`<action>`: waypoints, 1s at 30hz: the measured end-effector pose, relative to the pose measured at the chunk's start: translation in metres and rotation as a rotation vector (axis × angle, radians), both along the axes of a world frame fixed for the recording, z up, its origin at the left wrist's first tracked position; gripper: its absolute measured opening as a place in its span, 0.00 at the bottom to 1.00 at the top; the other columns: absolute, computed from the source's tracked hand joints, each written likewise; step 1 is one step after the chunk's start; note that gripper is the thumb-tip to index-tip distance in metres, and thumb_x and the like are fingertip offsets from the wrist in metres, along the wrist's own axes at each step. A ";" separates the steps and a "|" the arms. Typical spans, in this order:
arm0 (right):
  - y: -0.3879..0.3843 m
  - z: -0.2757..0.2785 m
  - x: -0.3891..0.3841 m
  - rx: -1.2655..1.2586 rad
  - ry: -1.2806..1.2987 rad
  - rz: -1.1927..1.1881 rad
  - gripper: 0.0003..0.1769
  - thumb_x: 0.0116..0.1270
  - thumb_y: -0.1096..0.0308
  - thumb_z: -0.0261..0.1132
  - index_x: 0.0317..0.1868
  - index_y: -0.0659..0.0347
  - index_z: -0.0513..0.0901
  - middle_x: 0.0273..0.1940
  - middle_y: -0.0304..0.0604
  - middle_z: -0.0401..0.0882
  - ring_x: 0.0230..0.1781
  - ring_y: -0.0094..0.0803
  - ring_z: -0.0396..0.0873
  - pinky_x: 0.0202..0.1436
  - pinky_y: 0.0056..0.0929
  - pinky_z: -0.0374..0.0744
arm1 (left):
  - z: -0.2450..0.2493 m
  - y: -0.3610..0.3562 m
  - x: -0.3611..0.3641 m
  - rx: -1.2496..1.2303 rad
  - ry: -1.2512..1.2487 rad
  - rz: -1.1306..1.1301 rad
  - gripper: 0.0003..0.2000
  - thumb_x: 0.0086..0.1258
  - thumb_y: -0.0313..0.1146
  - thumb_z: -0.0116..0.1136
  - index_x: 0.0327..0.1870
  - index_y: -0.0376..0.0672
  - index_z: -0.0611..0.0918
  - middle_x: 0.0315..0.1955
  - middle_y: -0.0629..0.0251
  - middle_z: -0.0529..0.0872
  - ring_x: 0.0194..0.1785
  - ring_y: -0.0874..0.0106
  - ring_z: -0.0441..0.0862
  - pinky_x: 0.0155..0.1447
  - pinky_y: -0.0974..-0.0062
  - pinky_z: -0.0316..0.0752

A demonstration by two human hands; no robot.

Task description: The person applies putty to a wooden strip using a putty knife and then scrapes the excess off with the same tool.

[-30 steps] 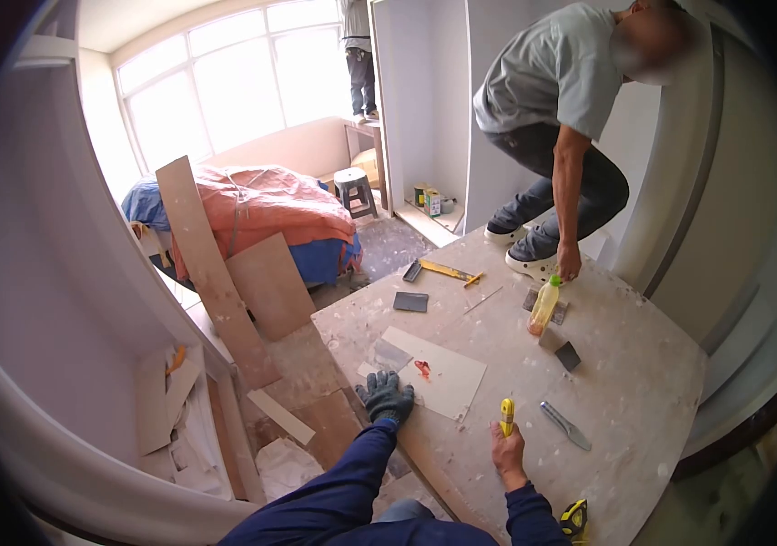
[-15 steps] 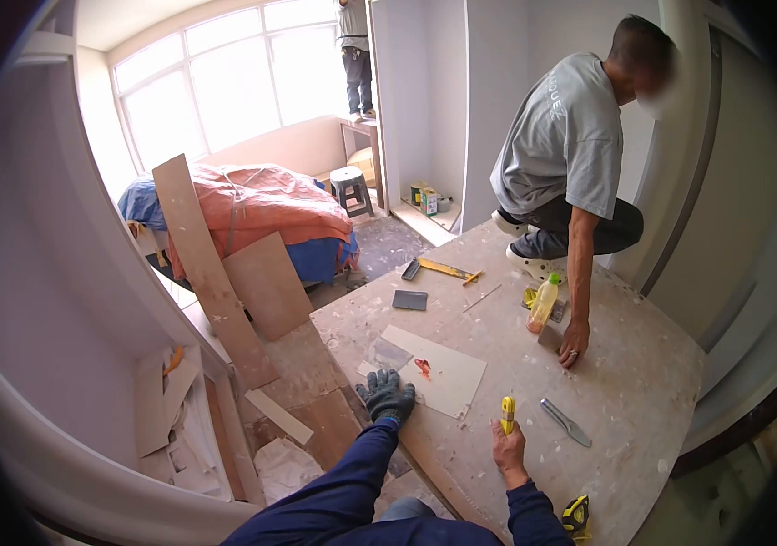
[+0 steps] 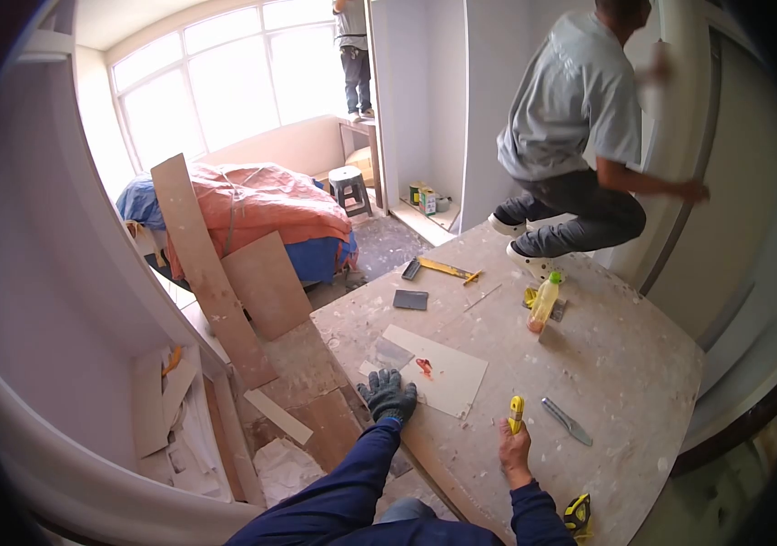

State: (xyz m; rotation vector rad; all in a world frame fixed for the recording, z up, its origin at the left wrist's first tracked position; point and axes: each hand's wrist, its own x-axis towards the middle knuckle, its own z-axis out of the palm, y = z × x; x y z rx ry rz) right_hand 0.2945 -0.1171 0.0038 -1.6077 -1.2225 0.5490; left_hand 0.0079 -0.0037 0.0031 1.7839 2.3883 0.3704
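My left hand, in a dark grey glove, lies with fingers spread at the edge of the work surface. Its fingertips reach the lower left corner of a cream-coloured flat sheet, which carries a small red mark or item. My bare right hand is closed around a yellow utility knife pointing away from me. To its right lies a grey metal chisel-like tool. A black and yellow tape measure rests beside my right sleeve.
A co-worker crouches at the platform's far end, near a bottle with a green cap. A yellow square and a dark grey block lie farther back. Boards lean at left by a tarp-covered heap. Another person stands by the window.
The co-worker has lifted the hand off the platform and risen somewhat, with both arms now raised toward the right wall. My right hand and the knife have shifted slightly right.
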 end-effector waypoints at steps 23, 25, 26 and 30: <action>-0.006 0.011 -0.005 0.038 0.008 0.016 0.24 0.74 0.49 0.67 0.38 0.65 0.78 0.31 0.57 0.82 0.34 0.57 0.82 0.40 0.46 0.79 | 0.002 -0.001 0.002 -0.011 -0.016 0.007 0.35 0.70 0.60 0.51 0.76 0.53 0.72 0.79 0.63 0.66 0.84 0.57 0.54 0.82 0.36 0.39; -0.005 0.009 -0.004 0.040 0.003 0.012 0.24 0.74 0.48 0.67 0.38 0.65 0.78 0.31 0.58 0.82 0.34 0.57 0.82 0.40 0.46 0.79 | 0.006 -0.001 0.002 -0.033 -0.030 0.004 0.36 0.70 0.61 0.51 0.77 0.53 0.71 0.80 0.64 0.65 0.84 0.57 0.53 0.82 0.36 0.38; -0.005 0.008 -0.005 0.036 -0.002 0.013 0.24 0.74 0.48 0.67 0.38 0.65 0.78 0.31 0.58 0.82 0.35 0.57 0.82 0.40 0.46 0.79 | 0.008 -0.002 0.002 -0.030 -0.030 0.002 0.36 0.70 0.61 0.51 0.77 0.53 0.71 0.80 0.64 0.65 0.84 0.57 0.53 0.82 0.36 0.38; -0.005 0.006 -0.005 0.029 -0.005 0.018 0.24 0.74 0.48 0.67 0.39 0.65 0.78 0.32 0.59 0.82 0.36 0.58 0.83 0.40 0.46 0.79 | 0.011 -0.005 0.003 -0.025 -0.036 0.004 0.36 0.71 0.61 0.50 0.77 0.53 0.71 0.80 0.64 0.65 0.84 0.57 0.53 0.83 0.39 0.38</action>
